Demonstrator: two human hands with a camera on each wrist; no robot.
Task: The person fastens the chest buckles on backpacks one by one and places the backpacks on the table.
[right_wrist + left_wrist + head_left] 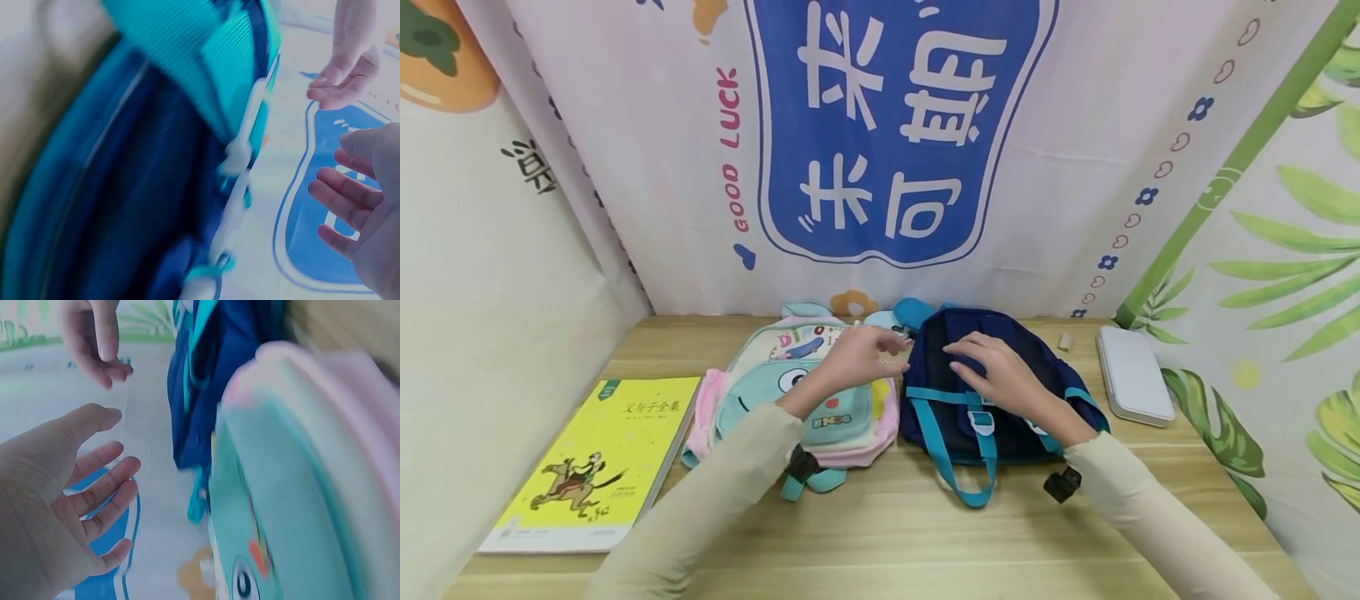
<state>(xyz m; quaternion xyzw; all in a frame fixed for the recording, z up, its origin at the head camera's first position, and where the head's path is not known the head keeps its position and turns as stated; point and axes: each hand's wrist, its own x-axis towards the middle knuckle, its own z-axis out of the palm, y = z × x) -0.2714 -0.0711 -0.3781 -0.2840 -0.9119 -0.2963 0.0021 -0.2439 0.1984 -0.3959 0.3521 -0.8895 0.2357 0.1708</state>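
A navy backpack [940, 425] with teal straps lies on the table, straps up. Beside it on the left is a pink and mint children's backpack [842, 421] with a cartoon face and "DINO" lettering. My left hand [861, 360] hovers above the mint backpack, fingers loosely bent and nothing in them. Over the navy backpack floats my right hand [1000, 379], also holding nothing. In the left wrist view the left hand's fingers [103, 487] are spread, apart from both bags. The right wrist view shows the right hand's fingers [347, 194] relaxed, clear of the navy bag.
A yellow book [602, 458] lies at the table's left. On the right sits a white flat case [1135, 375], with a small beige block [1065, 342] near it. A printed curtain [700, 250] hangs right behind the bags. The wooden table [887, 542] extends in front.
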